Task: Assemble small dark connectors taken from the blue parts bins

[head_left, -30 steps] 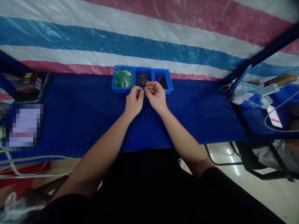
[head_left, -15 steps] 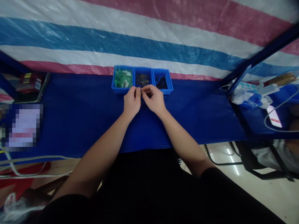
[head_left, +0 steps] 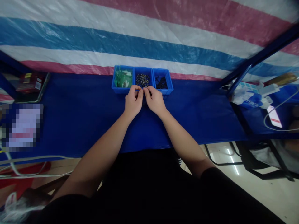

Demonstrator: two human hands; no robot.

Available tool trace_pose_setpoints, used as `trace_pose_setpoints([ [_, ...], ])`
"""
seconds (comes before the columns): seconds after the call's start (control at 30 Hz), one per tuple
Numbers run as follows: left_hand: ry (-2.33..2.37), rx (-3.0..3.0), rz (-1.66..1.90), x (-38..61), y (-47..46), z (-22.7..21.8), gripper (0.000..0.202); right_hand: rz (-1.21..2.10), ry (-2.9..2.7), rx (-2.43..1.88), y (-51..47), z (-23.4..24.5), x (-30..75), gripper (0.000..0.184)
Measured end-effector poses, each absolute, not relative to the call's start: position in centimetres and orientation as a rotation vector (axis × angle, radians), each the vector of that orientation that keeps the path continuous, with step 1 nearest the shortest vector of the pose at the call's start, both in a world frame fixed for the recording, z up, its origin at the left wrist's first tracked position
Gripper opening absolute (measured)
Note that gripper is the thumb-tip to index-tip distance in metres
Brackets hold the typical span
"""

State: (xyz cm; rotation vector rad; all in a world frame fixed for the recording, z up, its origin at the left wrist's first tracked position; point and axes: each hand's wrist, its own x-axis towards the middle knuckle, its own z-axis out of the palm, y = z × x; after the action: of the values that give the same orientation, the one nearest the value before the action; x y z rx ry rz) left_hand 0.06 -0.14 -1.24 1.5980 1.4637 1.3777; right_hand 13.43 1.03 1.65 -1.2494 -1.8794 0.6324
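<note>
1. The left hand (head_left: 134,100) and the right hand (head_left: 154,99) are hovering over the counter (head_left: 81,115), nearer its far edge than its near one. Their fingertips are lying close together, thumbs and forefingers bending inward.
2. Whether either hand is clamping on something, I cannot tell; anything between the fingertips is appearing too small and dark to make out.
3. Just beyond the hands, three blue bins are standing side by side along the middle of the counter's far edge.
4. The left bin (head_left: 121,90) is holding a green bag (head_left: 120,79) and white pieces (head_left: 127,72).
5. The middle bin (head_left: 143,70) is carrying a heap of slim metal pins (head_left: 142,79); the fingers are partly hiding its front wall.
6. The right bin (head_left: 168,92) is containing dark pieces (head_left: 161,83).
7. A striped sheet (head_left: 149,40) is hanging behind the far edge.
8. Toward the counter's far left corner, a red box (head_left: 29,83) is resting; nearer, by the left edge, a pale, pixelated object (head_left: 23,126) is lying.
9. Beyond the right edge, a plastic bag (head_left: 251,98) is sitting.
</note>
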Motion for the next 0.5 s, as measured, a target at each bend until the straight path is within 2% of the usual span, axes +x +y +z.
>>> trace_pose_setpoints([
  [0.13, 1.474, 1.636, 1.364, 0.0, -0.2, -1.1, 0.027, 0.61, -1.865, -1.257, 1.1, 1.5, 13.4, 0.03],
  [0.27, 1.545, 1.61, 1.399, -0.1, -0.1, -1.0, 0.03, 0.647, -1.805, -1.12, 1.2, 1.2, 13.3, 0.015],
  [0.5, 1.586, 1.604, 1.455, -0.2, 0.2, -1.2, 0.041, 0.584, -1.834, -1.017, 1.8, 0.4, 13.4, 0.011],
])
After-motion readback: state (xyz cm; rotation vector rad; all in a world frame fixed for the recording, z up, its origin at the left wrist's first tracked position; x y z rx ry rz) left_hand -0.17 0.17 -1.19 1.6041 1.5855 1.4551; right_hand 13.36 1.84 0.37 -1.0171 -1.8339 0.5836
